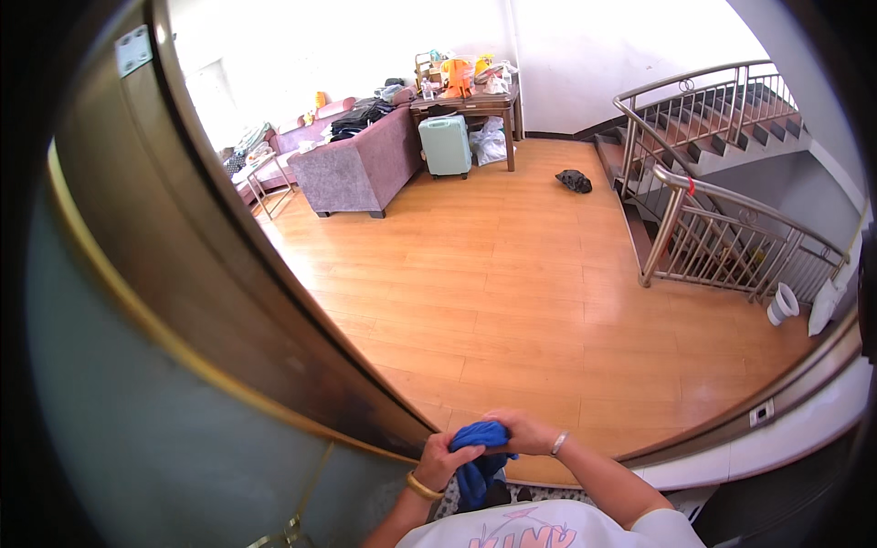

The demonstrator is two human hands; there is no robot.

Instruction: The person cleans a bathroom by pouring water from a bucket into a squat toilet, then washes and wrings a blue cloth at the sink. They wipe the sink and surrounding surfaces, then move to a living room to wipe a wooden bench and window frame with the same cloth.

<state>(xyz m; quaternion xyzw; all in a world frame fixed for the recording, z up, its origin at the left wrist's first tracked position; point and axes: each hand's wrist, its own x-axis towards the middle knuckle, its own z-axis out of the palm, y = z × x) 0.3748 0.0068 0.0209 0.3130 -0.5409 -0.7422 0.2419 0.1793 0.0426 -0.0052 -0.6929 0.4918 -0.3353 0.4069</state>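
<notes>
A blue cloth (482,438) is bunched between my two hands, with a loose part of it hanging down in front of my white shirt. My left hand (440,457), with a gold-coloured bangle at its wrist, grips the cloth from the left side, its thumb lying across the front. On the other side my right hand (524,433), which has a silver-coloured bracelet, closes on the upper right of the bunch. Some of its fingers are hidden behind the cloth.
A door (226,274) stands at the left of the doorway. Beyond lie a wooden floor (521,288), a purple sofa (363,164), a pale green suitcase (445,145) under a table (473,104), a black plastic bag (574,181), a metal stair railing (668,226) and a white bucket (782,304).
</notes>
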